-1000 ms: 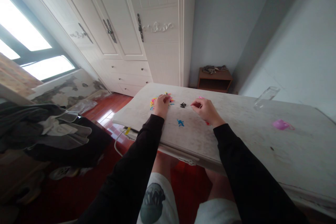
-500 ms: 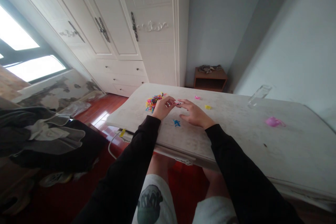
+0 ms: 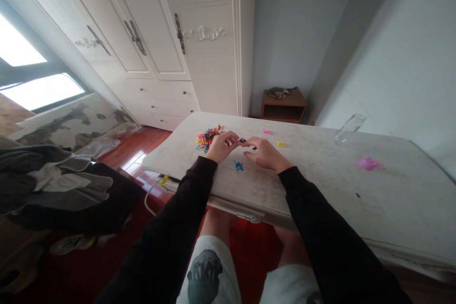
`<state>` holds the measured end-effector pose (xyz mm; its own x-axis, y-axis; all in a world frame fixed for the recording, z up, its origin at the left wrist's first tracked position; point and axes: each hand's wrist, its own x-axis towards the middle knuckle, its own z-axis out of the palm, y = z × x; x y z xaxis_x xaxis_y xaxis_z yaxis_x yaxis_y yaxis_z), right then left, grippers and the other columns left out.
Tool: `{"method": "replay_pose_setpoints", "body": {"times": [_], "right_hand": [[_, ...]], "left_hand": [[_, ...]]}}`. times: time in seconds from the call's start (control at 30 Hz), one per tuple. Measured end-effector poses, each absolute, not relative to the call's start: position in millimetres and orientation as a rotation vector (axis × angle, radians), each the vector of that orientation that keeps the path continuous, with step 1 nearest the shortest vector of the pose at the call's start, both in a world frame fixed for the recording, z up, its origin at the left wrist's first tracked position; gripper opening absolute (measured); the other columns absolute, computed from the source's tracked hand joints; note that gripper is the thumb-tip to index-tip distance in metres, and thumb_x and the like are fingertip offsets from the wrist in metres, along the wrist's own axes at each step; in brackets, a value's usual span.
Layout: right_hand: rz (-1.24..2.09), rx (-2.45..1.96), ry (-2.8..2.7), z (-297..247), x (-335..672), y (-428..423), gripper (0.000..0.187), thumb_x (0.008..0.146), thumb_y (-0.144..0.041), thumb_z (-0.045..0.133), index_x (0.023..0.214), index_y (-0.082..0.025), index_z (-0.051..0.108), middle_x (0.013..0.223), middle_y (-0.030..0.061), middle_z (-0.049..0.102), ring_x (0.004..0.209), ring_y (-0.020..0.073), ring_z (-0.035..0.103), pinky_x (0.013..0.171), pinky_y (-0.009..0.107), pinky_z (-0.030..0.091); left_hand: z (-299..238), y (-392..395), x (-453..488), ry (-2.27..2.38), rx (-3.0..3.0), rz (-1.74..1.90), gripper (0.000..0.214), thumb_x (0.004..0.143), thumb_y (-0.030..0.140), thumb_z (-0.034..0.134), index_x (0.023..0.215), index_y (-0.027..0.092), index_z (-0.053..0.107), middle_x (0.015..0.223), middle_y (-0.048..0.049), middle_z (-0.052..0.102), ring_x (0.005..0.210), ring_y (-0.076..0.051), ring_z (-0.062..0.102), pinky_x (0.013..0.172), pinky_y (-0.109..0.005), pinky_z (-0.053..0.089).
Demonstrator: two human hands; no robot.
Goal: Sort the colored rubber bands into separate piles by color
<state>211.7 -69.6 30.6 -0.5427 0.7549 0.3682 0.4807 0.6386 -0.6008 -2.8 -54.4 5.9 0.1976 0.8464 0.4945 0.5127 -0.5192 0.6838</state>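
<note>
My left hand (image 3: 221, 147) is closed in a pinch just right of a heap of small multicoloured bands (image 3: 206, 139). At its fingertips is a small black piece (image 3: 242, 140) with thin strands, too small to make out fully. From the right, my right hand (image 3: 265, 153) reaches to the same spot, index fingertip at the black piece and thumb apart below. A few blue bands (image 3: 238, 166) lie on the table nearer to me, below the hands. Beyond the right hand are a small pink cluster (image 3: 267, 131) and a yellow cluster (image 3: 281, 144).
The white table (image 3: 313, 166) carries a clear glass bottle (image 3: 350, 129) and a pink crumpled bag-like item (image 3: 369, 163) at the right. Behind it stand a white wardrobe (image 3: 213, 71) and a low brown cabinet (image 3: 284, 107). Dark clothes (image 3: 71, 194) are piled at the left.
The black piece between my hands now shows more clearly, its strands spread. My right fingers have drawn in slightly, while the left hand keeps its pinch. The view has shifted a little.
</note>
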Motion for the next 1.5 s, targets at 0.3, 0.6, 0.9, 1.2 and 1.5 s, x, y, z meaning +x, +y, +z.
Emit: {"method": "replay_pose_setpoints", "body": {"times": [0.3, 0.6, 0.9, 1.2, 1.5], "right_hand": [[0.585, -0.961, -2.213, 31, 212, -68, 0.026, 0.084, -0.011, 0.066, 0.106, -0.018, 0.078, 0.113, 0.0093, 0.077, 0.102, 0.0217, 0.071, 0.083, 0.031, 0.055], [0.279, -1.313, -1.945, 19, 272, -20, 0.026, 0.087, -0.021, 0.063, 0.108, -0.016, 0.076, 0.120, 0.0144, 0.076, 0.116, 0.0288, 0.069, 0.107, 0.045, 0.049], [0.182, -1.533, -2.036, -3, 277, 1, 0.027, 0.091, -0.031, 0.064, 0.115, -0.022, 0.075, 0.128, 0.0140, 0.073, 0.128, 0.0349, 0.060, 0.111, 0.057, 0.042], [0.173, -1.522, -2.042, -9, 273, 7, 0.029, 0.093, -0.030, 0.058, 0.112, -0.018, 0.076, 0.142, 0.0163, 0.065, 0.137, 0.0322, 0.054, 0.118, 0.051, 0.039], [0.209, -1.375, -2.097, 22, 252, -25, 0.022, 0.087, -0.028, 0.063, 0.104, -0.021, 0.076, 0.124, 0.0114, 0.074, 0.125, 0.0328, 0.060, 0.107, 0.056, 0.044]], "left_hand": [[3, -52, -4, 1.267, 2.110, 1.241, 0.018, 0.085, 0.032, 0.075, 0.097, 0.019, 0.069, 0.086, -0.0027, 0.074, 0.075, -0.014, 0.068, 0.068, -0.025, 0.053], [6, -53, -2, 1.265, 2.064, 1.254, 0.012, 0.087, 0.023, 0.067, 0.098, 0.019, 0.068, 0.087, -0.0021, 0.075, 0.079, -0.015, 0.070, 0.069, -0.025, 0.051], [2, -51, -2, 1.290, 2.040, 1.260, 0.015, 0.089, 0.021, 0.064, 0.104, 0.020, 0.065, 0.092, -0.0028, 0.075, 0.085, -0.015, 0.071, 0.071, -0.025, 0.051], [0, -48, -4, 1.224, 2.088, 1.272, 0.019, 0.088, 0.022, 0.065, 0.106, 0.020, 0.062, 0.092, -0.0023, 0.076, 0.081, -0.013, 0.070, 0.064, -0.022, 0.049], [0, -49, -4, 1.196, 2.024, 1.317, 0.022, 0.085, 0.022, 0.070, 0.105, 0.020, 0.062, 0.084, 0.0001, 0.076, 0.073, -0.012, 0.069, 0.065, -0.023, 0.050]]}}
